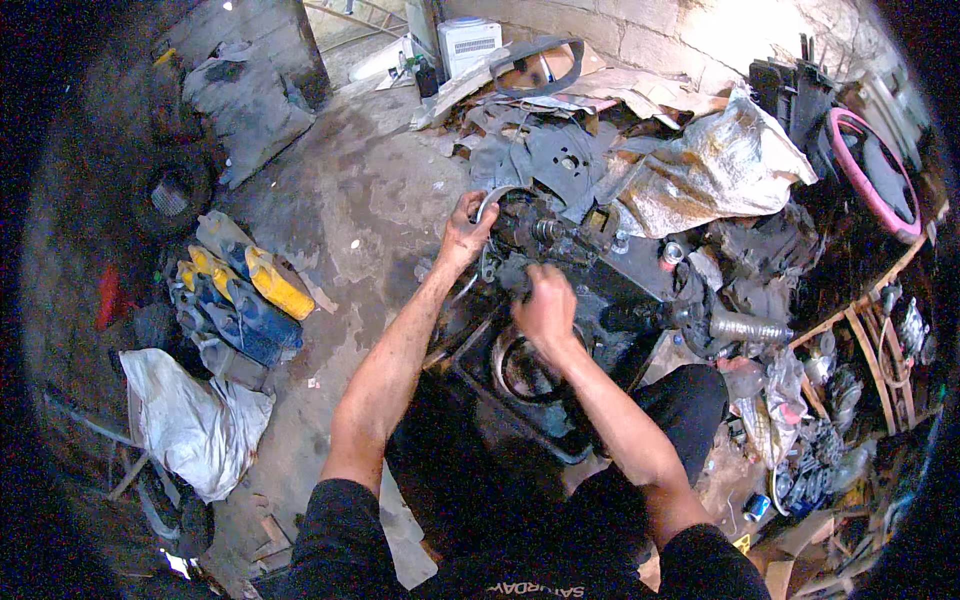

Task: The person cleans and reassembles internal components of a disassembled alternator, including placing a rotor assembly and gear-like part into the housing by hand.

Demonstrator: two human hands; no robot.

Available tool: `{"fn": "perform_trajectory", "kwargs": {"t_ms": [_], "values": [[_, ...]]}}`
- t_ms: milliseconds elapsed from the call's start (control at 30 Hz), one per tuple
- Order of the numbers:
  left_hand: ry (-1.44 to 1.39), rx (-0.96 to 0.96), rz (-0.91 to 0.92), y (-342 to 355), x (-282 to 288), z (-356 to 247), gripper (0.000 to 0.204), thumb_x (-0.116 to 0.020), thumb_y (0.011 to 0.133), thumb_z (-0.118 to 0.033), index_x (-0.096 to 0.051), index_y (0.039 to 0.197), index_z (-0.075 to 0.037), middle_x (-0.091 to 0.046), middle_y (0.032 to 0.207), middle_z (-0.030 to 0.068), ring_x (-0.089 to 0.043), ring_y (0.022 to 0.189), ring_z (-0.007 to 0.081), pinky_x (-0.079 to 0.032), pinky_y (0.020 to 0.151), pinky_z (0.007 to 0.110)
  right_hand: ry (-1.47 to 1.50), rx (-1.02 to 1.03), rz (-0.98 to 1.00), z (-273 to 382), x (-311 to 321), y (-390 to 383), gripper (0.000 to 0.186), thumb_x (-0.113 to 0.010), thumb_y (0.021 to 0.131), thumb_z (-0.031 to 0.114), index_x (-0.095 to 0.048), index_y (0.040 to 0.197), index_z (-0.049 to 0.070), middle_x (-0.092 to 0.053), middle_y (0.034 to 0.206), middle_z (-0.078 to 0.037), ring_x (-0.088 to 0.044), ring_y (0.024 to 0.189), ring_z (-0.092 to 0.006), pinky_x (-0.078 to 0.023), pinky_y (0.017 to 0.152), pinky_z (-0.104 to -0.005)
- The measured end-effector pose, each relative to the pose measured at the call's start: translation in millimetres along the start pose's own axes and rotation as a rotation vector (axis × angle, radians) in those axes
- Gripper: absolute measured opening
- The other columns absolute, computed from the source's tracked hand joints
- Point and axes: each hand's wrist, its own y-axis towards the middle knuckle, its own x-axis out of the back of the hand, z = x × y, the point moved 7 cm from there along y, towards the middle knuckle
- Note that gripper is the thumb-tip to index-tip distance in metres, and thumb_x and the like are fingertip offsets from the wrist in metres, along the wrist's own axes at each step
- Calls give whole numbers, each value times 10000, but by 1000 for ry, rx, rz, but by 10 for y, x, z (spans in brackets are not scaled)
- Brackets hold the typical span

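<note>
In front of me stands a dark, greasy mechanical assembly (545, 232) with a shaft or coil-like part in its middle. My left hand (465, 238) is closed on the curved metal rim (512, 191) at its left side. Close by, my right hand (547, 308) is curled into a fist by the assembly's near side. A dark lump, perhaps a rag, (514, 274) shows at its fingers; its kind is unclear. Below that hand lies a black pan-like tray (567, 443), with a round metal bowl or ring (507, 372) partly hidden by my wrist.
Yellow and blue containers (278, 285) and a white sack (200, 420) lie to the left. Beyond the assembly are dark flat plates (565, 160) and a dirty sheet (700, 175). At the right are a cylindrical metal part (745, 327), a pink-rimmed ring (850, 120) and heaped scrap.
</note>
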Motion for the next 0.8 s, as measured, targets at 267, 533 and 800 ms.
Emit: {"fn": "perform_trajectory", "kwargs": {"t_ms": [267, 533, 800], "values": [[11, -64, -62, 210, -9, 291, 454, -518, 926, -373, -530, 1277, -86, -625, 1168, 161, -583, 1084, 262, -443, 933, 354, -214, 322, 174, 218, -339, -44, 439, -513, 842, 109, -547, 1278, 150, -457, 1330, -220, -457, 1218, -356, -406, 1001, -436], [23, -296, -44, 128, 58, -28, 419, -545, 909, -366, -579, 1224, -92, -630, 1161, 145, -583, 1095, 262, -435, 950, 363, 546, -497, -214, -871, 242, 54, 359, -680, 826, 299, -649, 1000, -14, -651, 1036, -239, -635, 961, -354, -474, 872, -425], [125, -491, 154, -308, -82, -459, 688, -718, 733, -91, -394, 1340, -87, -634, 1152, 121, -595, 1108, 313, -473, 937, 403, 606, -20, -262, -474, 1138, 1191, 400, -700, 803, 160, -579, 1135, -28, -647, 1083, -213, -621, 1023, -327, -460, 915, -377]]}}
